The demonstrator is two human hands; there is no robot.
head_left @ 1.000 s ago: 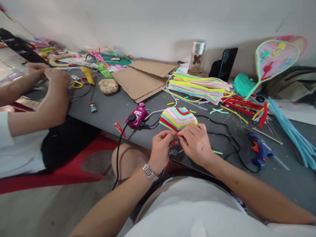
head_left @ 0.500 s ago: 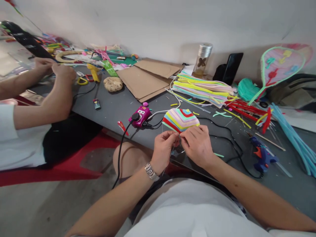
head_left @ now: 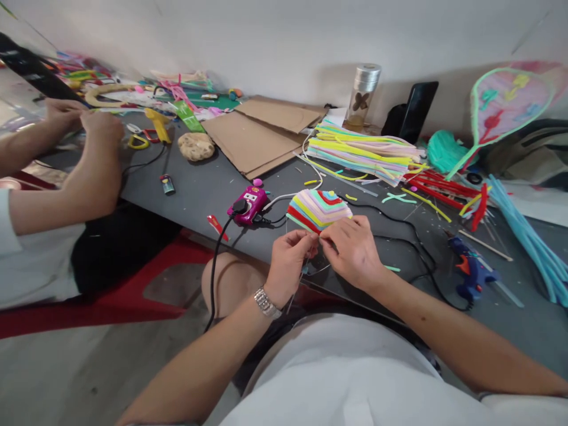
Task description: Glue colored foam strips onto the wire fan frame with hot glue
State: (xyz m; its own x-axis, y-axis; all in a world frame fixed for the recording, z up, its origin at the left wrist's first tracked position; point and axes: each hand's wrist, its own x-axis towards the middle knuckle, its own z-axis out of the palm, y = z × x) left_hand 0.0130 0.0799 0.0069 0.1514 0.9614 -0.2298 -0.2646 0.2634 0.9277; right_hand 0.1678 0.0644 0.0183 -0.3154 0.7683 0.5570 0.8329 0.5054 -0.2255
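A fan-shaped piece of striped pipe cleaners [head_left: 318, 208], in red, yellow, pink, blue and mint, stands tilted above the table's front edge. My right hand [head_left: 351, 251] is closed on its lower right edge, fingers curled and fingertips partly hidden. Right beside it, my left hand [head_left: 290, 260] is closed in a pinch at the piece's lower red tip; what lies between thumb and finger is too small to make out. Thin, pale strands [head_left: 320, 272] hang below the two hands. The hands almost touch.
A purple power socket [head_left: 248, 205] with black cords lies left of the piece. Rightward rests a blue glue gun [head_left: 474, 269]. Behind are a pipe-cleaner bundle [head_left: 361, 151], cardboard [head_left: 255, 139] and a bottle [head_left: 364, 94]. A co-worker's hands [head_left: 84, 118] work at far left.
The view has shifted slightly, so most things sit a little further left and higher. Both hands keep their grip at the lower edge of the striped piece, with only slight finger movement.
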